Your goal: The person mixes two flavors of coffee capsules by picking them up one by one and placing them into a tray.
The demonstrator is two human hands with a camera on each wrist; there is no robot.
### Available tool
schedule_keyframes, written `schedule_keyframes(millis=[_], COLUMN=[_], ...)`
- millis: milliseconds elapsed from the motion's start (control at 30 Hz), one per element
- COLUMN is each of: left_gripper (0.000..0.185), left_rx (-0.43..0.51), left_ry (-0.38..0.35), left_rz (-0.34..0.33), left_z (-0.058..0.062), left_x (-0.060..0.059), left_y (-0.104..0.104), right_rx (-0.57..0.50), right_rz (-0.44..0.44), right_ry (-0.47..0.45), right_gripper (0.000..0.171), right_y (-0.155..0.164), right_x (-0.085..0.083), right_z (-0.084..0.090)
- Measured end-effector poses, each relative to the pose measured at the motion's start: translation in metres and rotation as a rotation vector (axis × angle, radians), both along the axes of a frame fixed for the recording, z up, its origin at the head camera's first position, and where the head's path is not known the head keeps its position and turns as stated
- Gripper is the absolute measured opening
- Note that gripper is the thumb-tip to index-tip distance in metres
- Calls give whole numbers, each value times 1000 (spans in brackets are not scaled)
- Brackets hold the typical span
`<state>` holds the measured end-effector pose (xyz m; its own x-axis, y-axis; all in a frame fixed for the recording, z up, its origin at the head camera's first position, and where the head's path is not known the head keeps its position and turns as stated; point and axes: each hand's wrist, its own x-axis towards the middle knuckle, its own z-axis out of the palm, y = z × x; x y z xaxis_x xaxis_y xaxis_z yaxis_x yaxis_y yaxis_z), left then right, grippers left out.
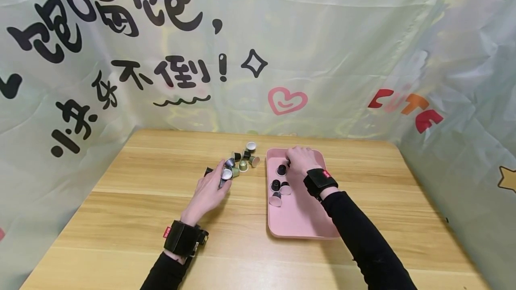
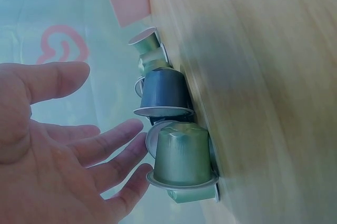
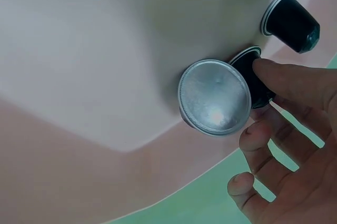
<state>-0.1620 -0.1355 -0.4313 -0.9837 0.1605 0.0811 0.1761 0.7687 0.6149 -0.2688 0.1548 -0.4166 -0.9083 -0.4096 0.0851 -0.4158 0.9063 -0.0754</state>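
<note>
Pale printed cloth (image 1: 342,35) hangs behind a light wood-grain table (image 1: 225,254); right of centre, a shallow pink rectangular tray (image 1: 304,223), probably set there to suit the right hand (image 1: 303,161). That hand is over the tray's far end, thumb and fingers pinching a small black cup-shaped capsule (image 3: 253,79) by its body, presumably because the narrow cup suits fingertips better than the flanged rim. Against it in view, a capsule with a round silver lid (image 3: 215,98); whether the fingers hold this too, cannot tell. Four loose capsules (image 1: 276,185) lie along the tray's left side, at least one seemingly lid-down, likely steadier on its widest part. Left hand (image 1: 207,194) spread, thumb well apart, gripping nothing, beside a heap of mixed capsules (image 1: 243,166) on the wood; nearest its fingers, a metallic green capsule (image 2: 182,155) and a dark blue one (image 2: 166,88); perhaps wide so as to span the heap
</note>
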Motion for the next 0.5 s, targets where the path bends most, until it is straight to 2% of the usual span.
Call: schedule_keyframes(millis=[267,500], left_gripper=[72,72], left_rx=[10,19], left_ry=[-4,-6], left_rz=[1,3], left_z=[1,1], left_x=[0,1], left_y=[1,1], right_rx=[-13,-1], right_rz=[0,-7], right_ry=[-12,-25], right_gripper=[42,37], right_y=[1,2], right_x=[3,4], right_z=[-2,0])
